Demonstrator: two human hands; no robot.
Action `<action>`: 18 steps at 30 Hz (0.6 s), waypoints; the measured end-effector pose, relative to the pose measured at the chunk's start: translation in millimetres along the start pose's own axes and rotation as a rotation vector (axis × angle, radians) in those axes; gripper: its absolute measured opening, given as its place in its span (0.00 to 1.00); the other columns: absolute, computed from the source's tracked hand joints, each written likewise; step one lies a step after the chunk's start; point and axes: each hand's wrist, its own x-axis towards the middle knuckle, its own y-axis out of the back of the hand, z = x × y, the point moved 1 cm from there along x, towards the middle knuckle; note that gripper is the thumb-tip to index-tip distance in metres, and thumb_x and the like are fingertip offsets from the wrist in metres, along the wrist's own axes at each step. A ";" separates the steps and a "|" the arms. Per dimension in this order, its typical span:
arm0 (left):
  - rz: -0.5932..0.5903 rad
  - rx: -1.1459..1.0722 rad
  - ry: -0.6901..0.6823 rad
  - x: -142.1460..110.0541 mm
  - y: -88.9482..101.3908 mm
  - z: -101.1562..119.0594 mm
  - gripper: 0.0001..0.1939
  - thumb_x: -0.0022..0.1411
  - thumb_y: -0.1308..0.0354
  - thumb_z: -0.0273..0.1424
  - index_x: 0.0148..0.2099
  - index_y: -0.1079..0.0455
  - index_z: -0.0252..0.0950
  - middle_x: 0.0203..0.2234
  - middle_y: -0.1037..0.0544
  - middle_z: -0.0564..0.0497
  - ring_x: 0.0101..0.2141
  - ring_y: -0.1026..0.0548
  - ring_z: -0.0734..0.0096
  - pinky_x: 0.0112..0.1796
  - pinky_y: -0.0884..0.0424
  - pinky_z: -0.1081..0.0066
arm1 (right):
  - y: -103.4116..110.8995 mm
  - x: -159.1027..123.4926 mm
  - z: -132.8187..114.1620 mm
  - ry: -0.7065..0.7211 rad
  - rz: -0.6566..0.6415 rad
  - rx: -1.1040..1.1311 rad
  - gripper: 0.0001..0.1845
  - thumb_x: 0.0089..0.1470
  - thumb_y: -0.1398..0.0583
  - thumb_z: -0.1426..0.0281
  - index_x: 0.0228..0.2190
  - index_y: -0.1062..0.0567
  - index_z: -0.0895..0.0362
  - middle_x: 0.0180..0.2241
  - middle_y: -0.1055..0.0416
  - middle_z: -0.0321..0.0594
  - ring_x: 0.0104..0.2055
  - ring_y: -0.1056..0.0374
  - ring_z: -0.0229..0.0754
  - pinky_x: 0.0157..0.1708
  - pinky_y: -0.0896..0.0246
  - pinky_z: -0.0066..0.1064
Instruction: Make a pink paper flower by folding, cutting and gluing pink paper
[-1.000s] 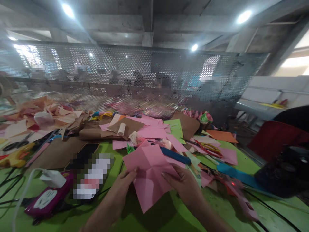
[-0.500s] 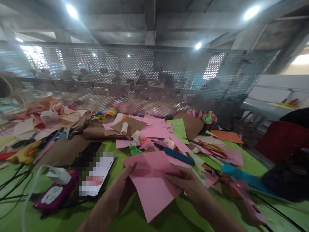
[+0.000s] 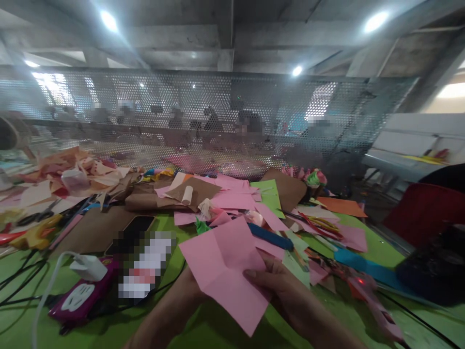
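Observation:
A square pink sheet of paper (image 3: 225, 271) with crossing fold creases is held up over the green table, tilted toward me. My right hand (image 3: 278, 281) pinches its right edge, thumb on the front face and fingers behind. My left hand (image 3: 196, 286) is behind the sheet's lower left side, its fingers hidden by the paper, so I cannot see whether it grips. Just past the sheet lie a blue-handled tool (image 3: 271, 236) and a small green paper piece (image 3: 202, 225).
On the left are a purple power strip (image 3: 85, 295) with a white charger (image 3: 89, 266), a lit phone (image 3: 147, 266) and a dark phone (image 3: 136, 230). A pink glue gun (image 3: 374, 300) lies right, its light red. Paper scraps pile up before a perforated metal screen (image 3: 218, 106).
The pink sheet has turned and opened flatter, showing its creases. My left thumb has left the front face, and that hand has slipped behind the paper. My right hand keeps its pinch.

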 end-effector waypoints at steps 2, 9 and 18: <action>-0.023 -0.013 -0.018 -0.2 0.2 1.3 0.17 0.58 0.36 0.39 0.49 0.26 0.38 0.45 0.21 0.45 0.45 0.24 0.58 0.47 0.28 0.59 | 0.0 1.3 2.5 0.017 -0.013 0.007 0.24 0.46 0.31 0.69 0.46 0.24 0.57 0.38 0.21 0.45 0.36 0.25 0.45 0.40 0.33 0.35; 0.038 -0.016 -0.052 8.5 8.1 -8.1 0.14 0.39 0.24 0.37 0.29 0.21 0.36 0.27 0.18 0.49 0.32 0.22 0.64 0.38 0.28 0.69 | 3.6 2.3 10.5 0.040 -0.033 -0.132 0.19 0.45 0.32 0.69 0.42 0.21 0.57 0.32 0.22 0.40 0.28 0.31 0.37 0.27 0.40 0.24; 0.006 0.086 -0.032 16.0 14.0 -16.1 0.18 0.46 0.28 0.39 0.38 0.20 0.35 0.32 0.17 0.46 0.34 0.22 0.64 0.38 0.30 0.70 | 4.5 -6.8 -10.4 0.289 0.170 -0.324 0.24 0.51 0.37 0.53 0.47 0.24 0.51 0.49 0.26 0.44 0.53 0.34 0.54 0.50 0.40 0.40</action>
